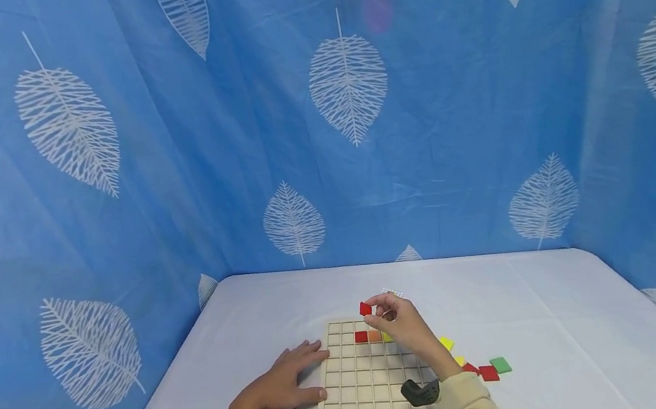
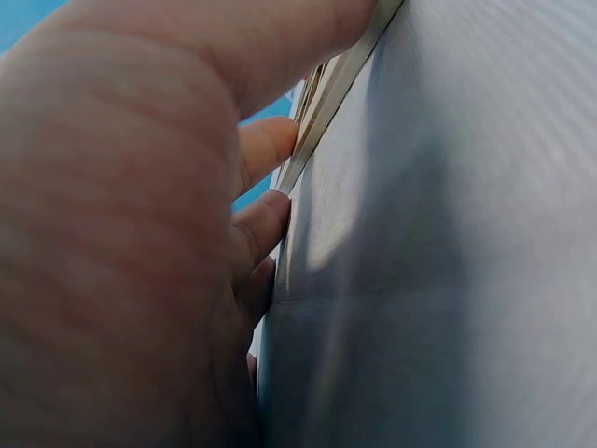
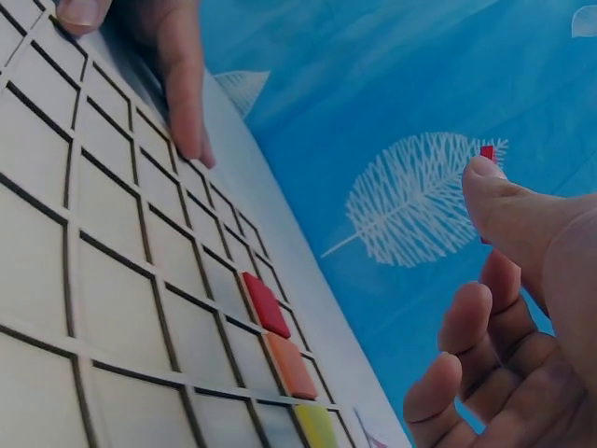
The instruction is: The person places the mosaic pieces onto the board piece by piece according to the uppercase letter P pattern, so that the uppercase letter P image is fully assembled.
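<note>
My right hand (image 1: 411,331) pinches a small red square tile (image 1: 365,309) between thumb and fingers, raised over the far part of a pale wooden grid board (image 1: 348,396). Only a sliver of that tile shows past the thumb in the right wrist view. In one row of the board sit a red tile (image 3: 268,304), an orange tile (image 3: 292,365) and a yellow tile (image 3: 316,425), side by side. At the board's left edge my left hand (image 1: 282,381) lies with fingers spread, its thumb and fingertips touching the rim. The right hand and forearm hide part of the grid.
Right of the board, loose on the white tabletop (image 1: 556,340), lie a green tile (image 1: 500,365), red tiles (image 1: 489,373) and yellow tiles (image 1: 447,344). A small patterned white item (image 1: 392,291) lies behind the right hand. Blue leaf-print curtains (image 1: 425,167) enclose the table.
</note>
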Action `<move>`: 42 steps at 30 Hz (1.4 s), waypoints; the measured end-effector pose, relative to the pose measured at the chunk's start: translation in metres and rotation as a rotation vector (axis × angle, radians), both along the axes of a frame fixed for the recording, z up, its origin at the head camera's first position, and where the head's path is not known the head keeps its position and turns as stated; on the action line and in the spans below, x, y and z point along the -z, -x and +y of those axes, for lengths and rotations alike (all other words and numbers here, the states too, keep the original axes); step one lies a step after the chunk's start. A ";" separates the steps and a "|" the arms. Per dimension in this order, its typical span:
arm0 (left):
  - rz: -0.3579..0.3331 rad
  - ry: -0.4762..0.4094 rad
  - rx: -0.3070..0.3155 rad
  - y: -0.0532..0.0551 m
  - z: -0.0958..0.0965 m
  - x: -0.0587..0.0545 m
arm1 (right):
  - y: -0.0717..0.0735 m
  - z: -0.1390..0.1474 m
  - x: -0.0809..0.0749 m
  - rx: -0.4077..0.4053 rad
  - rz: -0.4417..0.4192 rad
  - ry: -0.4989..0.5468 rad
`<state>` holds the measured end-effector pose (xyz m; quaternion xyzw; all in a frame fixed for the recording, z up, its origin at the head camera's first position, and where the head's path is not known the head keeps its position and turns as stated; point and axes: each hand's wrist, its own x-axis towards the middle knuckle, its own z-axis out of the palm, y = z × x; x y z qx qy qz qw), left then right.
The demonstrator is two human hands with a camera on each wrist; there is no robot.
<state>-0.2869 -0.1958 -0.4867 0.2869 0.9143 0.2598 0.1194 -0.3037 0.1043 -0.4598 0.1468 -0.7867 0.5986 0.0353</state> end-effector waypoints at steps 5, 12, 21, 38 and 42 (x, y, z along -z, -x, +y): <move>0.003 -0.002 -0.007 0.000 -0.001 0.001 | 0.000 -0.004 0.008 -0.031 -0.019 -0.043; 0.000 -0.021 -0.008 -0.003 -0.001 -0.001 | -0.001 -0.008 0.020 -0.041 -0.006 -0.129; 0.005 -0.013 -0.005 -0.002 -0.001 -0.004 | -0.001 -0.011 0.023 -0.065 -0.024 -0.181; 0.000 -0.026 0.000 0.000 -0.001 -0.001 | -0.004 -0.018 0.031 -0.018 0.007 -0.329; -0.008 -0.030 0.005 -0.001 -0.001 -0.001 | -0.006 -0.019 0.032 -0.015 0.010 -0.337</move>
